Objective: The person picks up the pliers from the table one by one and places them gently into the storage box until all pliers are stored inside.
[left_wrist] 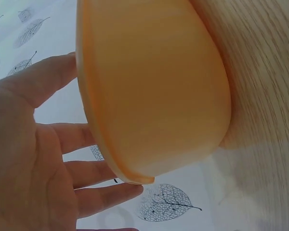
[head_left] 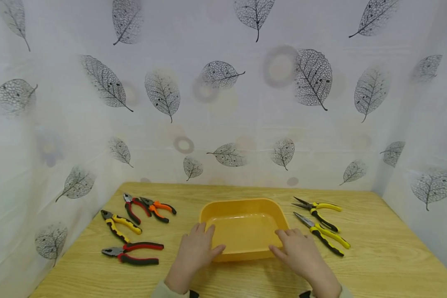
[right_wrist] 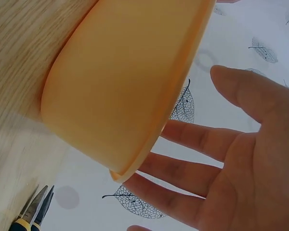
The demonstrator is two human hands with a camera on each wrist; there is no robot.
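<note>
An empty yellow plastic tub (head_left: 246, 236) stands upright on the wooden table. My left hand (head_left: 196, 250) rests on its near left corner, fingers extended over the rim and thumb along the front edge. At the near right corner, my right hand (head_left: 299, 250) lies with its fingertips touching the rim. In the left wrist view, the fingers (left_wrist: 94, 173) are spread and fairly straight against the tub's edge (left_wrist: 98, 120). Seen from the right wrist, several fingers (right_wrist: 183, 175) reach the rim while the thumb stands apart from it.
To the tub's left lie several pliers: red-black ones (head_left: 123, 250), yellow-black ones (head_left: 113, 218), orange-black ones (head_left: 154, 205) and a smaller red-black pair (head_left: 135, 201). Two yellow-black long-nose pliers (head_left: 316, 227) lie on the right. A leaf-patterned curtain (head_left: 246, 103) encloses the table's back and sides.
</note>
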